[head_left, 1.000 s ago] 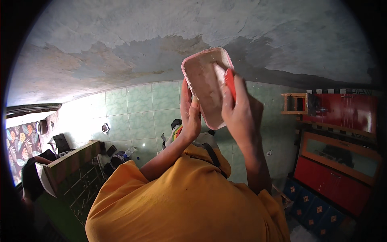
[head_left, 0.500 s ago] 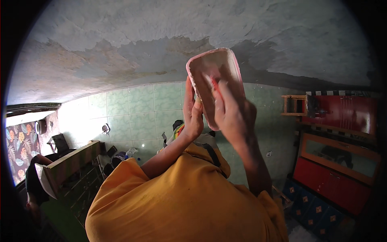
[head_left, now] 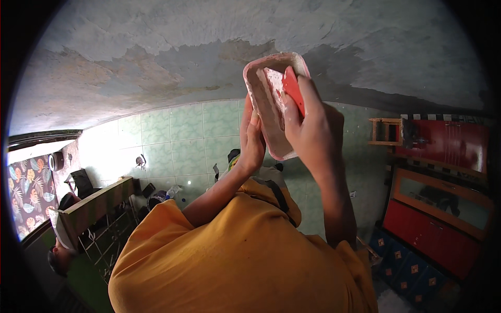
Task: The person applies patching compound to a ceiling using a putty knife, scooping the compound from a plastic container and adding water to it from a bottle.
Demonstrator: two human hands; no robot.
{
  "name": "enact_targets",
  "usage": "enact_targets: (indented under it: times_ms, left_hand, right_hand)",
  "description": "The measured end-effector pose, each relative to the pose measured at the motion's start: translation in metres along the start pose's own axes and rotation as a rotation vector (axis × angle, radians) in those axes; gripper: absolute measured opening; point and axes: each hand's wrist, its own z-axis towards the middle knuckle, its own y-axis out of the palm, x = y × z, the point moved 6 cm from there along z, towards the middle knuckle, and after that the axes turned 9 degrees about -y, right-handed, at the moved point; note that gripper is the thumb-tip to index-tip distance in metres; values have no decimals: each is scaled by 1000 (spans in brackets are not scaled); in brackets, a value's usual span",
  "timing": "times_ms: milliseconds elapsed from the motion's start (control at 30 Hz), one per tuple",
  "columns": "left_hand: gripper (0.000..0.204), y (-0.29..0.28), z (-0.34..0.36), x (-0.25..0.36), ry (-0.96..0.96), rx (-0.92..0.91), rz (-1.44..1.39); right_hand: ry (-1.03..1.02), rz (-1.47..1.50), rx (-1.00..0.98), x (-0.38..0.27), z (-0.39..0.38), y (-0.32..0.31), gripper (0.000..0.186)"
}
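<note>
In front of the wall I hold up a pinkish rectangular plastic tub (head_left: 269,138), its rim and inside smeared with pale putty. My left hand (head_left: 251,146) is closed around the tub's left side, thumb at the rim. With my right hand (head_left: 315,128) I grip a red scraper (head_left: 294,89) over the tub's inside. White putty (head_left: 274,82) coats the scraper's broad blade. My fingers cover part of the scraper and the tub's right edge.
A grey plaster wall (head_left: 172,73) with uneven patches spans the top, above green floor tiles (head_left: 182,122). Right are a small wooden stool (head_left: 377,131) and red cabinets (head_left: 449,143). Left, a person (head_left: 61,255) is beside a wood-and-metal frame (head_left: 96,206).
The scraper has turned so its putty-covered blade now shows, and my right hand has moved slightly up and right. The tub is tilted a little differently and sits slightly higher.
</note>
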Motion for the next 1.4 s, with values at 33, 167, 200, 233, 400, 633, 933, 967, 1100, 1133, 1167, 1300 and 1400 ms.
enact_targets:
  times_ms: [33, 167, 200, 233, 400, 633, 933, 967, 1100, 1133, 1167, 1300, 1400]
  left_hand:
    - [71, 2, -1, 3, -43, -1, 9]
    - [70, -6, -2, -10, -183, -7, -138]
    - [70, -4, -3, -10, -185, -7, -136]
    - [70, -2, -4, -5, -143, -10, -118]
    - [70, -2, -2, 6, -75, 29, 146]
    - [70, 0, -2, 10, -134, 30, 83]
    - [59, -12, 3, 2, -149, 49, 58]
    - [57, -13, 2, -1, -181, 56, 40]
    - [53, -23, -6, -25, -311, 81, -29]
    - [53, -25, -8, -30, -334, 88, -38]
    - [53, -28, -9, -36, -356, 93, -46]
    - [55, -33, -14, -45, -406, 52, -86]
    - [58, -35, -17, -50, -443, 51, -45]
  right_hand:
    - [-14, 22, -15, 2, 2, 1, 31]
    - [-2, 9, -46, 8, -5, 12, 33]
    - [13, 37, -14, 10, -5, 10, 33]
    - [16, 39, -14, 11, -5, 12, 33]
    - [-8, 8, -31, 8, -4, 16, 36]
    - [26, 19, -6, 11, -5, 11, 38]
    - [94, 1, -191, 38, -29, 22, 29]
    - [98, 2, -195, 40, -34, 28, 29]
    - [209, 36, -236, 52, -49, 54, 33]
    - [198, 24, -231, 53, -51, 57, 34]
    - [201, 24, -232, 55, -51, 59, 34]
    - [321, 52, -282, 64, -53, 63, 36]
    - [301, 67, -252, 59, -53, 68, 35]
